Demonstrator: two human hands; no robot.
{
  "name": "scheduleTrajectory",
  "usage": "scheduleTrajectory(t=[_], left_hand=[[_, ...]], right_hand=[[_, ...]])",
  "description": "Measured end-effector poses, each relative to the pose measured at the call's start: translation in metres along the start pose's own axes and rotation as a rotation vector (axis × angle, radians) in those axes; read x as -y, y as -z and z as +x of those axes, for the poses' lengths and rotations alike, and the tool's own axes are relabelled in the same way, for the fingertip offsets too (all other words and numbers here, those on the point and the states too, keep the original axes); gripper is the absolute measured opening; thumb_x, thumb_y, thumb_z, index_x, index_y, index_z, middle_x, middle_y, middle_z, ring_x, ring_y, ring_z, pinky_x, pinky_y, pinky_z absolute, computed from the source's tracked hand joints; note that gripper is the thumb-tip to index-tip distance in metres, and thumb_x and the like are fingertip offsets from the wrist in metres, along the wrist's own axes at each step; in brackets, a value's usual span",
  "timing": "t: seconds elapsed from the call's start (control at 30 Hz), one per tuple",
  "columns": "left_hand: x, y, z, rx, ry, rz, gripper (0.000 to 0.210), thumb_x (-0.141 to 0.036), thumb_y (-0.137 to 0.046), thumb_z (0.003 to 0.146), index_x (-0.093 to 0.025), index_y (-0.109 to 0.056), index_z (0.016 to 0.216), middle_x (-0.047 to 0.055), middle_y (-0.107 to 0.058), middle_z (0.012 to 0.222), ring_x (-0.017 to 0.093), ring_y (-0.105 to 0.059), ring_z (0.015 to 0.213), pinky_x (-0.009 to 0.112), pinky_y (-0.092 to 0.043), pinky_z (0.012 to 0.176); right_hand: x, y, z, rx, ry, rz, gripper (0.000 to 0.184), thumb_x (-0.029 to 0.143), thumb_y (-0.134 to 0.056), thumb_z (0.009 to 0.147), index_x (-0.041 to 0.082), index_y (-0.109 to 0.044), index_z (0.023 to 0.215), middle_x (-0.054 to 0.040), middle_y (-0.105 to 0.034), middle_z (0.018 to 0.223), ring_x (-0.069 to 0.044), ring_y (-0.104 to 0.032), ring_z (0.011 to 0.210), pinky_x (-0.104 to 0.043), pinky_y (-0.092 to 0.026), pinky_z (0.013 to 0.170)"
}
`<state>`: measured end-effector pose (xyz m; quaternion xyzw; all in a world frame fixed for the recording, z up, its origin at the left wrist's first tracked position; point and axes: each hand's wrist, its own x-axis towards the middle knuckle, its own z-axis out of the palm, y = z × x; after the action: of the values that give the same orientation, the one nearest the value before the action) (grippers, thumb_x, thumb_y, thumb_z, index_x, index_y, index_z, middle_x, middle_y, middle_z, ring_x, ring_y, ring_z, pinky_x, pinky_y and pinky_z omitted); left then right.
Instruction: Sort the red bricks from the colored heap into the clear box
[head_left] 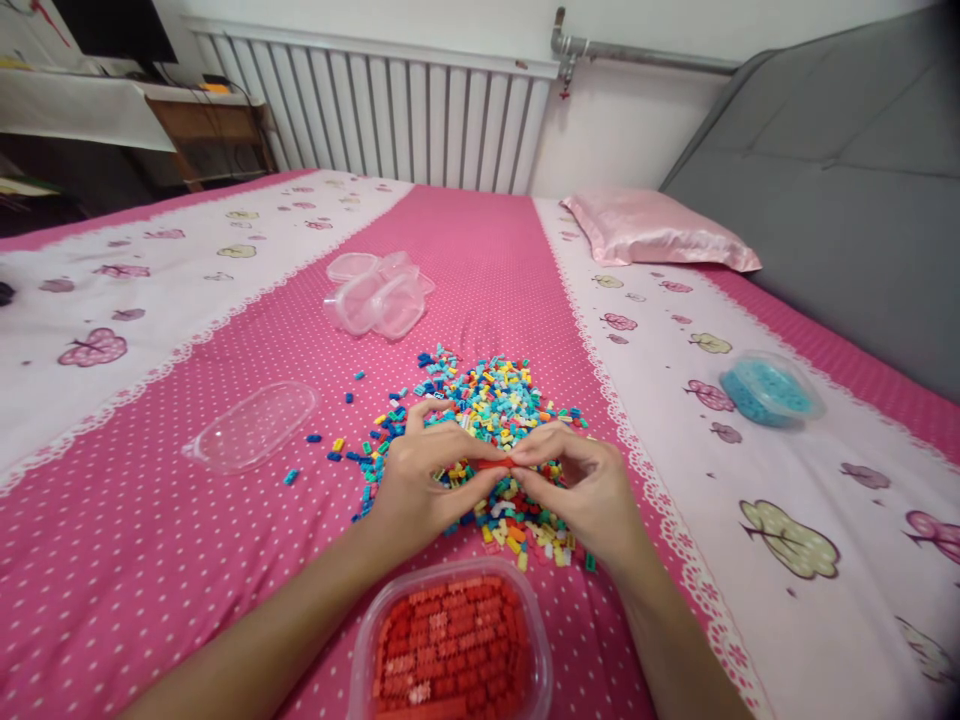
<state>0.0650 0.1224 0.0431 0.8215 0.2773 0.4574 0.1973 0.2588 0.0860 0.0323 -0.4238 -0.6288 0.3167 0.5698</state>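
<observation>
Between the fingertips of both hands is a short strip of red toy bricks (496,463). My left hand (431,470) pinches its left end, and my right hand (574,475) pinches its right end. Both hands hover over a loose pile of small multicoloured toy bricks (495,390), which they partly hide. Closer to me, between my forearms, stands a clear plastic box (544,640) filled with rows of red bricks (454,640). Its near edge is cut off by the frame.
A clear lid (255,425) lies left of the pile. Beyond it are several stacked clear containers (379,295). A clear box with light blue bricks (772,388) sits on the right. Farther back are a pink pillow (660,228), a grey headboard (832,180) and a radiator (390,100).
</observation>
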Motion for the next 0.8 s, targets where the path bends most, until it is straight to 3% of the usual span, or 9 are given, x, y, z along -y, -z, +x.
scheduleTrajectory(t=[0.8], left_hand=[[-0.0017, -0.0007, 0.0003, -0.055, -0.069, 0.068, 0.009, -0.016, -0.072, 0.086, -0.024, -0.07, 0.088, -0.007, -0.074, 0.073, 0.011, -0.069, 0.068, 0.041, -0.042, 0.104]], right_hand=[[-0.0013, -0.0026, -0.0002, -0.021, -0.151, 0.009, 0.006, 0.025, -0.081, 0.076, 0.028, -0.081, 0.081, -0.0033, -0.079, 0.082, -0.021, -0.072, 0.079, -0.033, -0.056, 0.071]])
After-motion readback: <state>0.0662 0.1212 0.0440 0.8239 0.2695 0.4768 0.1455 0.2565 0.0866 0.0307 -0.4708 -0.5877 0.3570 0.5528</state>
